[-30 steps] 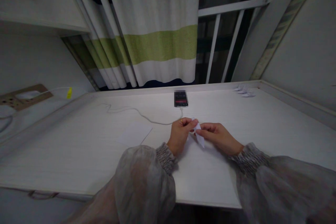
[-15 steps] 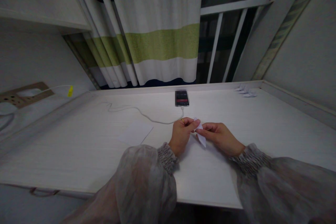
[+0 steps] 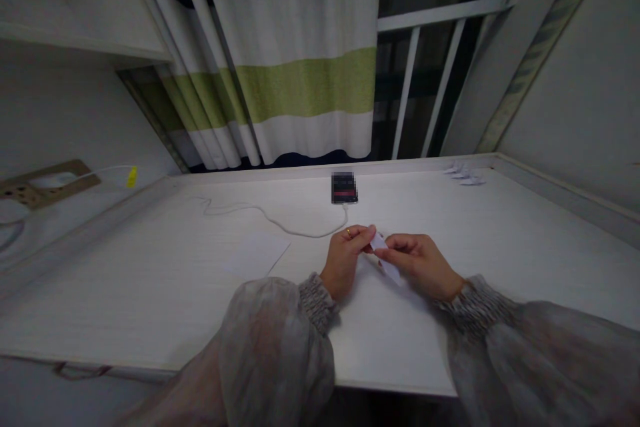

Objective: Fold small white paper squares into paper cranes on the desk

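Observation:
Between both hands, above the white desk (image 3: pixel 395 353), is a small strip of folded white paper (image 3: pixel 389 267), tilted down toward the lower right. My left hand (image 3: pixel 345 257), with a ring on one finger, pinches its upper end between thumb and fingers. My right hand (image 3: pixel 423 263) is closed on the paper's right side, thumb and forefinger near its middle. The fingers partly hide the folds. A flat sheet of white paper (image 3: pixel 260 253) lies to the left of my left hand.
Beyond the hands lies a blurred dark device (image 3: pixel 344 188) with a white cable (image 3: pixel 285 227) running left. Several small folded paper pieces (image 3: pixel 465 175) sit at the far right corner. A wall socket panel (image 3: pixel 50 180) is on the left; a striped curtain (image 3: pixel 305 87) hangs behind.
The folded paper has turned between my fingers and now shows a broader, smoother face. Both hands stay in nearly the same place, and the view has shifted slightly.

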Tool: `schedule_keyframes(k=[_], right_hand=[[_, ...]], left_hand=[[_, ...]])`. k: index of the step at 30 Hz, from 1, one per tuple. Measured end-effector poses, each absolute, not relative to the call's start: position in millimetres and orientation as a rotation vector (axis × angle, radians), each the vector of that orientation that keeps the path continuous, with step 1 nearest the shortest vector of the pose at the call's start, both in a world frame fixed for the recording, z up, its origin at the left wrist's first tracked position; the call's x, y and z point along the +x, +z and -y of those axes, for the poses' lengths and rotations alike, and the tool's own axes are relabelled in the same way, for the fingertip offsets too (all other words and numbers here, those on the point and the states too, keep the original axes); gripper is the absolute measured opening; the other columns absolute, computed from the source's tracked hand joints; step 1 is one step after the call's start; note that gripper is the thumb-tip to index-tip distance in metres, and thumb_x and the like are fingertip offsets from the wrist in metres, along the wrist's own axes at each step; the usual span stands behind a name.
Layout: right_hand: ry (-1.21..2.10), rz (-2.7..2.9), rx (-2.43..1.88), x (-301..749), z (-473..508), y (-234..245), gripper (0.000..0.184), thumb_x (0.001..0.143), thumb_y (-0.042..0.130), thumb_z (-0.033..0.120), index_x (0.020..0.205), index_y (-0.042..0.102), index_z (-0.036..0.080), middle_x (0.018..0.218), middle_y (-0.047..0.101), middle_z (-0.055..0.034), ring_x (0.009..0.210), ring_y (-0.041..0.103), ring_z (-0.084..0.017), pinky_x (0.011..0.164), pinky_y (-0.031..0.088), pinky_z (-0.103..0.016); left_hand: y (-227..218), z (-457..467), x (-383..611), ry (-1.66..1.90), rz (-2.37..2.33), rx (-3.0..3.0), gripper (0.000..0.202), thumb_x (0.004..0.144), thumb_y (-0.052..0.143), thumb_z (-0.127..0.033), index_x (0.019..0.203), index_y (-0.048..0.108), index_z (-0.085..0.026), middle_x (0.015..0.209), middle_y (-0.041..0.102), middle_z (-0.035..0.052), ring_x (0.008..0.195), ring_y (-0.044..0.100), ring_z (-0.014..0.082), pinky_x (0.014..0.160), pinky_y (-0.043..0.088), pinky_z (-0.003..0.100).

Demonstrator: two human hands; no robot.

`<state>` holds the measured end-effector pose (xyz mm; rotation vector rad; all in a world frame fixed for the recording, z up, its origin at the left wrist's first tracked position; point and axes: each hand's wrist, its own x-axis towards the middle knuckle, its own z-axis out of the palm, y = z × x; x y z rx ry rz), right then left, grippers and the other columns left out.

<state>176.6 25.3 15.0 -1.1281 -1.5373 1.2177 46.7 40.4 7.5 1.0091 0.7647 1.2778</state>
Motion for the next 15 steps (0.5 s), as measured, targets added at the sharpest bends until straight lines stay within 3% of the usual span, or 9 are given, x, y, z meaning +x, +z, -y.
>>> schedule_keyframes(k=[15], right_hand=[[1.326, 1.475, -1.091, 177.1, -28.2, 11.0, 0.020, 0.060, 0.066, 0.032, 0.053, 0.058, 0.015, 0.048, 0.052, 0.0033, 0.044, 0.041, -0.007, 0.045, 0.029, -0.022]], left_hand=[[7.4, -41.5, 49.4, 1.389, -0.830, 0.990, 0.019, 0.062, 0.066, -0.031, 0.055, 0.062, -0.014, 0.052, 0.052, -0.0024, 0.051, 0.041, 0.0061, 0.054, 0.031, 0.021]])
